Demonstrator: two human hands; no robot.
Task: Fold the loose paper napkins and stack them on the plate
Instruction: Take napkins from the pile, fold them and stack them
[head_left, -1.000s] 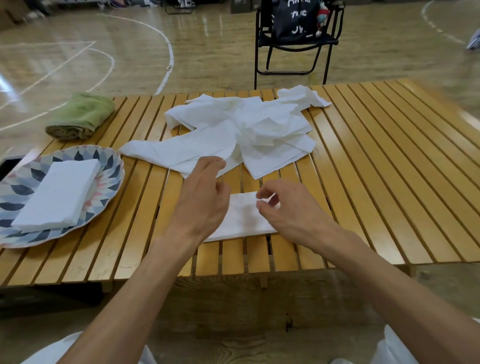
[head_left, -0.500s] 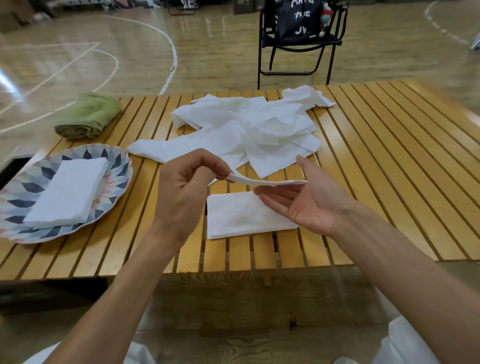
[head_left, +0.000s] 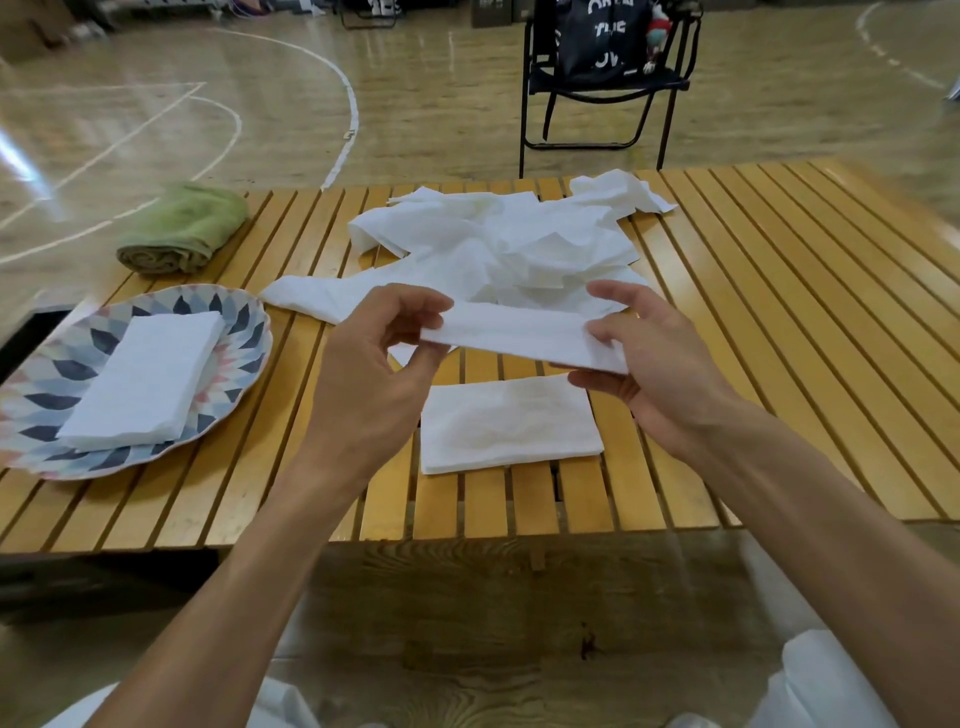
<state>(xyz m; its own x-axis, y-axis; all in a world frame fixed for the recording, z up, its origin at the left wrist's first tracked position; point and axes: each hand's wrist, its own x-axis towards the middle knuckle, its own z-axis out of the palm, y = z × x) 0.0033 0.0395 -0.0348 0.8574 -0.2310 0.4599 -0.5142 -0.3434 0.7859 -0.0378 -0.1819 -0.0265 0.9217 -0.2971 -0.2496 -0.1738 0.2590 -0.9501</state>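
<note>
A folded white napkin (head_left: 519, 335) hangs in the air above the table, held at both ends. My left hand (head_left: 374, 374) pinches its left end between thumb and fingers. My right hand (head_left: 654, 364) holds its right end, thumb on top and fingers underneath. Below it a second folded napkin (head_left: 506, 423) lies flat on the slats. A heap of loose crumpled napkins (head_left: 509, 244) covers the middle of the table behind my hands. At the left, a patterned plate (head_left: 244, 332) carries a stack of folded napkins (head_left: 145, 379).
The slatted wooden table (head_left: 779, 338) runs out to the right. A rolled green towel (head_left: 182, 228) lies at the far left corner. A black folding chair (head_left: 602, 88) with a dark bag stands on the gym floor beyond the table.
Both hands lifted a folded napkin off the one lying on the table. It rose and tilted toward me; my right hand went from open under it to holding its right end.
</note>
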